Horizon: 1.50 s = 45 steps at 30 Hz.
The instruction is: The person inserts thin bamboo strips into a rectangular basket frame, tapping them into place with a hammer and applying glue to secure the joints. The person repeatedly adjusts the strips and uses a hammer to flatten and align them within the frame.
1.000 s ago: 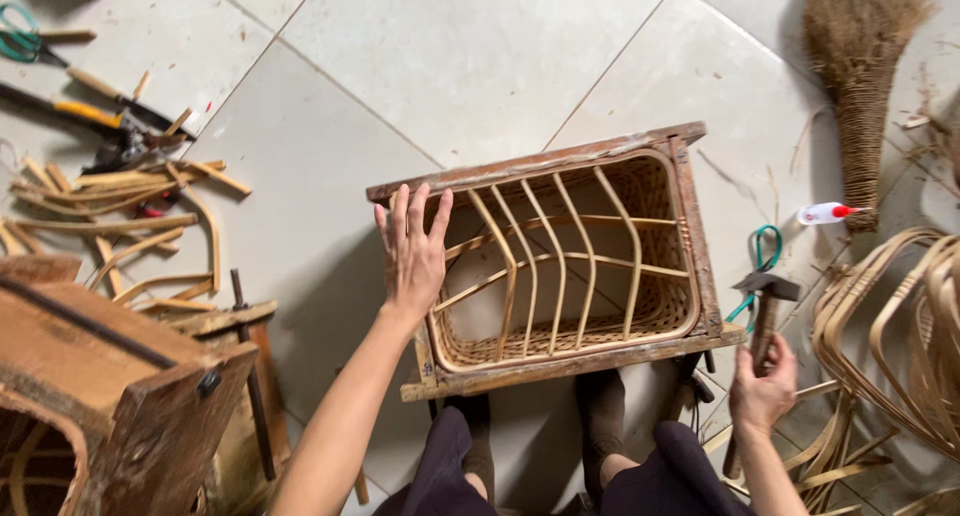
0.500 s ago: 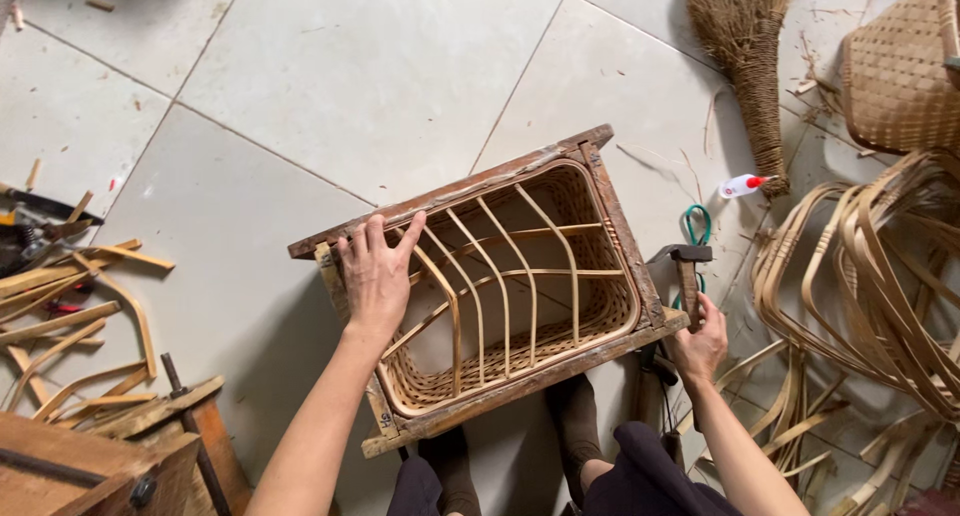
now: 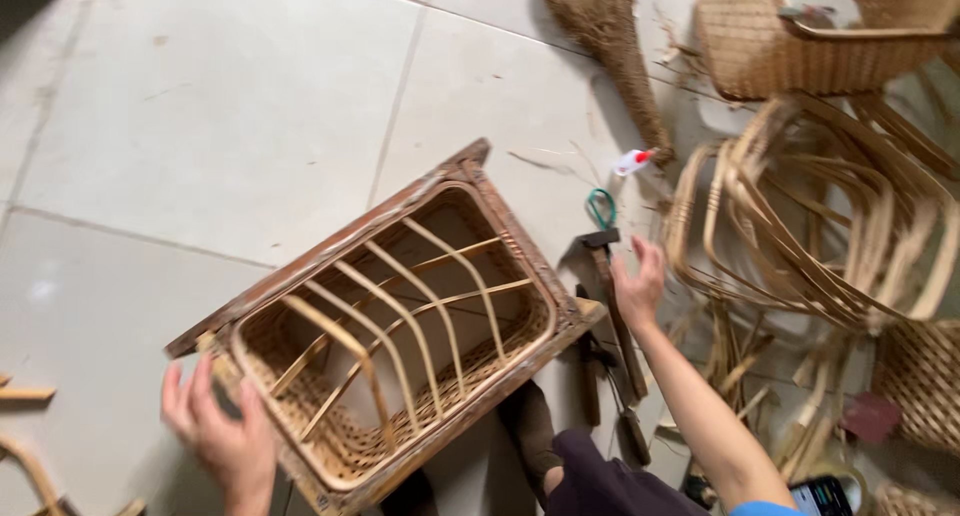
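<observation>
A half-woven rattan basket (image 3: 400, 376) sits inside a brown wooden frame (image 3: 330, 251) that lies slanted on the tiled floor between my knees. My left hand (image 3: 215, 436) rests with fingers apart against the frame's lower left corner, holding nothing. My right hand (image 3: 638, 286) is spread open just right of the frame, over the handle of a hammer (image 3: 603, 248) lying on the floor. No fingers are closed round the hammer.
Green-handled scissors (image 3: 601, 208) and a small white bottle with a red cap (image 3: 632, 162) lie beyond the hammer. A straw broom (image 3: 610, 46), woven baskets (image 3: 800, 46) and bent rattan hoops (image 3: 830, 226) crowd the right. Pliers (image 3: 600, 361) and a phone (image 3: 820, 496) lie near my right arm.
The view swung right and the frame now lies more slanted. My left hand slid from the frame's top rail to its lower left corner. My right hand let go of the hammer and opened.
</observation>
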{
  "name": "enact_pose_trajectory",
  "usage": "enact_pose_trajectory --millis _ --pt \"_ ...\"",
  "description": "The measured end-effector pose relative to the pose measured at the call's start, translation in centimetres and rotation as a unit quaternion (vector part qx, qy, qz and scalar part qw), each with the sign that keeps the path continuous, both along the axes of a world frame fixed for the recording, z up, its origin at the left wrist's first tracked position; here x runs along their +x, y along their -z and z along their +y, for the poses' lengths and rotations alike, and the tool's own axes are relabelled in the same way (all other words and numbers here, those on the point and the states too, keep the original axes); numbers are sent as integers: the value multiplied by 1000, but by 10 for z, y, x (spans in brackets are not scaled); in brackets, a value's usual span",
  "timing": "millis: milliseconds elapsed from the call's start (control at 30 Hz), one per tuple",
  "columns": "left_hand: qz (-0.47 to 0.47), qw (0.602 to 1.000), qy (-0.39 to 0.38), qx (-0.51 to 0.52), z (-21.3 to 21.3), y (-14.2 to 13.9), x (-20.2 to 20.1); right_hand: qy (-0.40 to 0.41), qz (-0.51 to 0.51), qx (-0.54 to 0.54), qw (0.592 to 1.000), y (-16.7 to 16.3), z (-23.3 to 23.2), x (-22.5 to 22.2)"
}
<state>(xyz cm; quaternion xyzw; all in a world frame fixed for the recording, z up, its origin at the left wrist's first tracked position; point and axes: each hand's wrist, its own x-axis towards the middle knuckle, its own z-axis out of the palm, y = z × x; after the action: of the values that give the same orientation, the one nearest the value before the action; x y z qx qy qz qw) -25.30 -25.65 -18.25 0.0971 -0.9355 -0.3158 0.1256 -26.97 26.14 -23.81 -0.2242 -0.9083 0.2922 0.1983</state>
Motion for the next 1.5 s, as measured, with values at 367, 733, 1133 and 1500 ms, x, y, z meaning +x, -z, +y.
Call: enact_pose_trajectory --millis 367,733,1133,1500 --pt "-74 997 -27 -22 32 43 39 136 1 -104 985 39 67 -144" --pt "-76 996 -32 -31 34 47 41 -16 23 -391 920 12 51 -129" --pt "-73 996 -43 -9 28 60 41 -220 44 154 962 -44 -79 -55" --pt "-77 996 -50 14 24 70 39 -240 25 189 952 -41 -98 -76"
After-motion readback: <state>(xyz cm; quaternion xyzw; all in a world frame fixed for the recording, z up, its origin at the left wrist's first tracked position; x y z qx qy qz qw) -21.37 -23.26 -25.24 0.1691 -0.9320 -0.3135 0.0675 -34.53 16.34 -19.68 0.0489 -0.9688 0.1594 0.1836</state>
